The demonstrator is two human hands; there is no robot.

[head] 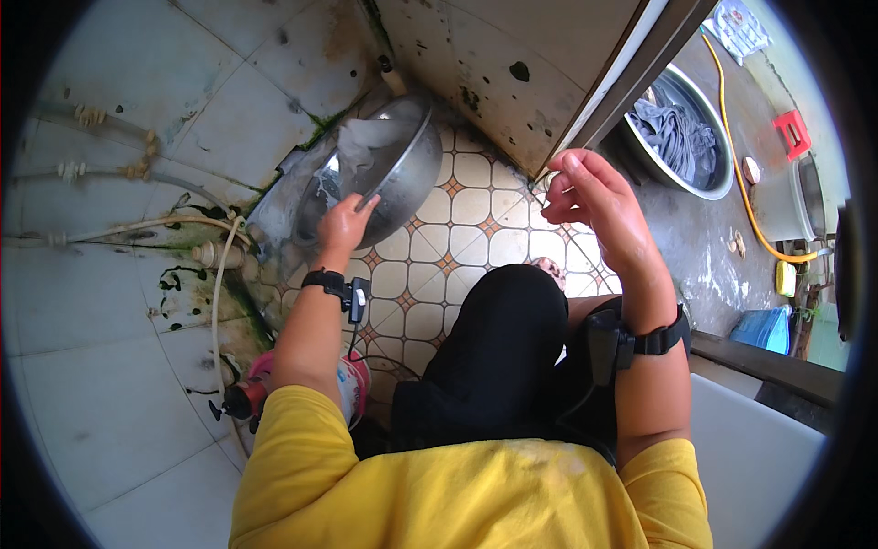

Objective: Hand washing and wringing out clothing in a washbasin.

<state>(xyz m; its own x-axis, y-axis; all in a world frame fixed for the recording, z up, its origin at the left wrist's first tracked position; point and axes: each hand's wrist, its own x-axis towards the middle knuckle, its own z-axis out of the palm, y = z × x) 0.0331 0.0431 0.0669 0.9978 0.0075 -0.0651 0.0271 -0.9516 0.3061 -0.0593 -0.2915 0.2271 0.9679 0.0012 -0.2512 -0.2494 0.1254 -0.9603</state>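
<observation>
My left hand (345,230) grips the near rim of a stainless steel basin (410,180). The basin is tipped on its side toward the tiled wall on the left. Whitish water (363,147) streams in its mouth, and sudsy water (280,211) spreads over the floor beside the wall. In the air above the doorway edge is my right hand (595,199). Its fingers are loosely curled, the thumb stands apart, and nothing is held.
A large metal tub (717,180) holding wet dark cloth stands beyond the door frame (621,89). Right of it run a yellow hose (728,130) and a red plastic stool (792,135). Pipes (185,182) line the left wall. A bucket (354,384) sits by my left elbow.
</observation>
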